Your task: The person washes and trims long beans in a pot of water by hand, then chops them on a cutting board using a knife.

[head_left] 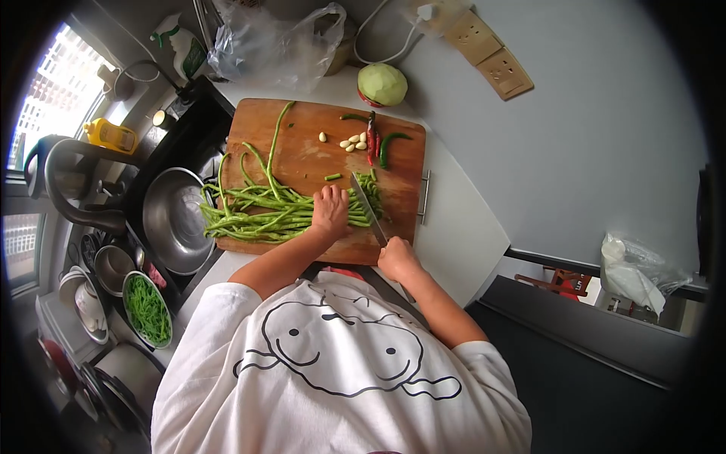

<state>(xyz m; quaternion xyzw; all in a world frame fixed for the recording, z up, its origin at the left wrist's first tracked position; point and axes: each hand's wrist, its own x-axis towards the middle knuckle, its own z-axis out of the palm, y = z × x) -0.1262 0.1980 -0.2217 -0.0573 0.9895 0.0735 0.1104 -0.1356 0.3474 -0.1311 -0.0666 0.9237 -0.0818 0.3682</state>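
A bright window [60, 87] lights the left of a kitchen, with a yellow bottle [111, 136] beside it and, lower down, a dish of green pieces [148, 310]. Next comes a wide metal bowl [170, 216], just left of a wooden cutting board [257, 125] on the pale bench [457, 193]. Long green beans [283, 203] lie in a bundle across the near part of the board, their ends past its left edge. The left hand [331, 210] rests on the bundle toward its right end, fingers bent over the beans and holding them down. Just right of it is a knife [366, 198] — its blade slanting at the beans' cut ends — and the right hand [398, 259] has its fingers closed round the handle. Beyond, on the board, lie garlic cloves [353, 143], then red chillies [371, 140] and a curved green chilli [384, 151]. A peeled pale-green vegetable [383, 84] sits behind the board; wall sockets [505, 73] are farther right.
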